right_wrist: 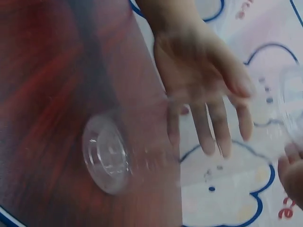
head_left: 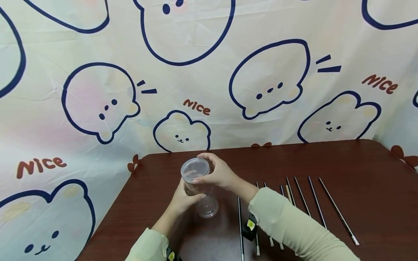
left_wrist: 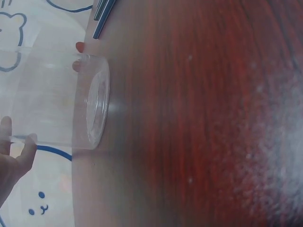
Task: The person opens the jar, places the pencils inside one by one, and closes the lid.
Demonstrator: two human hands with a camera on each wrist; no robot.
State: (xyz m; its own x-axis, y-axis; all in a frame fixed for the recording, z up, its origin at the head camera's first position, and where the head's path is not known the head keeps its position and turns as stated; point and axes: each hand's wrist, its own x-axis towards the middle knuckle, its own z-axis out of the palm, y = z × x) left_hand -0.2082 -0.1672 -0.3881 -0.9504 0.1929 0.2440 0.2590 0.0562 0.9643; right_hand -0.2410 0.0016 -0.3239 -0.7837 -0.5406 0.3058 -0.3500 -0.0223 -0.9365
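A tall clear plastic jar is held up in front of me over the table, its round clear base showing below my hands. My left hand grips the jar's body from the left, thumb on the near side. In the right wrist view the left palm and fingers show through the clear wall. My right hand holds the round translucent lid at the jar's top, thumb and fingers on its rim. The left wrist view shows the jar's base and left-hand fingers at its side.
Several thin pencils with pale ends lie spread on the dark brown table, to the right and partly under my right forearm. A patterned cloth with bear outlines hangs behind the table.
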